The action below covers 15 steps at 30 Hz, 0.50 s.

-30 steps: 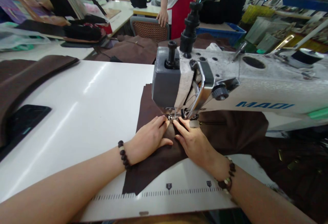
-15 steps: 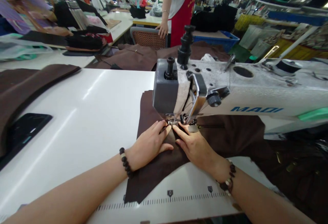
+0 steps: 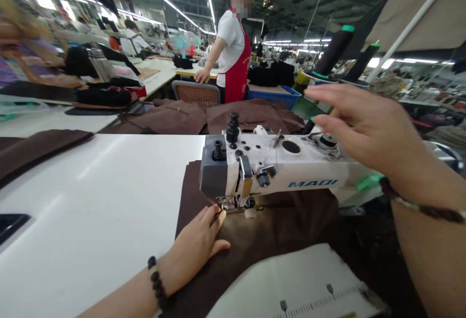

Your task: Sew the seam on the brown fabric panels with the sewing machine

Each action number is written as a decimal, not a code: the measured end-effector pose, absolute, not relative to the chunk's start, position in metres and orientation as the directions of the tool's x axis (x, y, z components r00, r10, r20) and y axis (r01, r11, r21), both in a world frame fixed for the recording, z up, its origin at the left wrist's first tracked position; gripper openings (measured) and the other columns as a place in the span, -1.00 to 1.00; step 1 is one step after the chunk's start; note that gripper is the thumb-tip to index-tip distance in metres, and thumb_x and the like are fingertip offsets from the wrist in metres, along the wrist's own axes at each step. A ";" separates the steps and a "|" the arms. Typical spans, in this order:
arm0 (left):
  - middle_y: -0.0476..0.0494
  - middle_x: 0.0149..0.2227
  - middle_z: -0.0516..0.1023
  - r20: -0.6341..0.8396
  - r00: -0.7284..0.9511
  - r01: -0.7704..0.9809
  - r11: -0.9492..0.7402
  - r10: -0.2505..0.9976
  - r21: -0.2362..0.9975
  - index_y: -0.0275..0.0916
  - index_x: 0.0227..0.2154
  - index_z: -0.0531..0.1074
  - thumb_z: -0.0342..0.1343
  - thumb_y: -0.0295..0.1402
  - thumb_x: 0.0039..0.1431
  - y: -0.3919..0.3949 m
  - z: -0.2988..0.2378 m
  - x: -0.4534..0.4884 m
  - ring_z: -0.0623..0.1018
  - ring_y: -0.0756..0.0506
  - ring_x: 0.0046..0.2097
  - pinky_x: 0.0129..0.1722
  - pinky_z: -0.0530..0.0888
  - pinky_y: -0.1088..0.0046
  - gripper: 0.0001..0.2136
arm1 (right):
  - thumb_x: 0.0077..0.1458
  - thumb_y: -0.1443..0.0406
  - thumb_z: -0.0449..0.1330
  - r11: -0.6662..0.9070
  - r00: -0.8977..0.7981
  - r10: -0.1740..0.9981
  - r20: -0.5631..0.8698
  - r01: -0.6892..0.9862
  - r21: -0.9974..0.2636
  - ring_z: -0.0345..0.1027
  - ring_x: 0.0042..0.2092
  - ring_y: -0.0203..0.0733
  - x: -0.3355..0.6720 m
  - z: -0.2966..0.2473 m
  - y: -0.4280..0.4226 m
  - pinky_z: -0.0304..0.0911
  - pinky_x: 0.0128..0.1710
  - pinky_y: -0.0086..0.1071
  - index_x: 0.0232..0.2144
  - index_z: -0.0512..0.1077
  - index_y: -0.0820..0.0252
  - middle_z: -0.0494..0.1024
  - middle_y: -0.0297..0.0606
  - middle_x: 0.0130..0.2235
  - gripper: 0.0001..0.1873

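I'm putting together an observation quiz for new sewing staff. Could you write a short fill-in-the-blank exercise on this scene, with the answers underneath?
1. The left hand lies on fabric coloured ____.
2. The raised hand is the person's ____ one.
3. The lettering on the sewing machine is coloured ____.
4. The standing co-worker's hand rests on the back of a ____.

Missing words: brown; right; blue; chair.
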<state>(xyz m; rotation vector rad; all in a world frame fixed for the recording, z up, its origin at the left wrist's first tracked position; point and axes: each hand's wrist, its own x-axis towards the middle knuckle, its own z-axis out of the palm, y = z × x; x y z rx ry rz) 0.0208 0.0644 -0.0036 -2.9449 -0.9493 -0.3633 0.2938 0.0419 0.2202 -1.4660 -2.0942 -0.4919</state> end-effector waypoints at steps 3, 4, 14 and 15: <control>-0.29 -0.09 0.39 0.230 0.775 0.590 -0.804 0.589 0.075 -0.35 -0.05 0.33 0.06 -0.03 0.07 0.063 -0.001 0.021 0.42 -0.22 -0.05 -0.05 0.43 0.26 -0.48 | 0.03 0.25 0.14 0.359 -0.353 0.869 0.348 0.932 0.051 0.37 -0.15 -0.28 0.310 0.227 0.094 0.26 -0.19 -0.37 -0.14 0.44 0.20 0.48 -0.27 -0.09 -0.68; -0.28 -0.09 0.39 0.225 0.773 0.592 -0.802 0.594 0.083 -0.34 -0.04 0.33 0.05 -0.03 0.07 0.063 -0.001 0.020 0.42 -0.21 -0.05 -0.05 0.43 0.26 -0.49 | 0.00 0.22 0.15 0.332 -0.326 0.905 0.272 0.943 0.026 0.39 -0.26 -0.34 0.314 0.227 0.104 0.25 -0.26 -0.43 -0.23 0.49 0.24 0.54 -0.32 -0.24 -0.71; -0.29 -0.09 0.35 0.213 0.773 0.583 -0.802 0.597 0.132 -0.37 -0.01 0.28 0.07 -0.05 0.07 0.063 0.000 0.020 0.39 -0.21 -0.05 -0.04 0.41 0.26 -0.47 | 0.07 0.09 -0.06 0.166 -0.328 0.741 0.586 0.935 0.314 0.34 -0.08 -0.25 0.298 0.249 0.116 0.17 -0.15 -0.44 -0.28 0.49 0.40 0.51 -0.18 -0.17 -0.50; -0.30 -0.10 0.35 0.210 0.777 0.580 -0.805 0.593 0.126 -0.38 -0.01 0.27 0.07 -0.05 0.07 0.063 0.000 0.020 0.39 -0.21 -0.05 -0.04 0.41 0.26 -0.46 | 0.05 0.08 -0.06 0.169 -0.323 0.744 0.585 0.938 0.303 0.33 -0.06 -0.21 0.293 0.248 0.114 0.16 -0.14 -0.42 -0.24 0.48 0.36 0.51 -0.23 -0.15 -0.49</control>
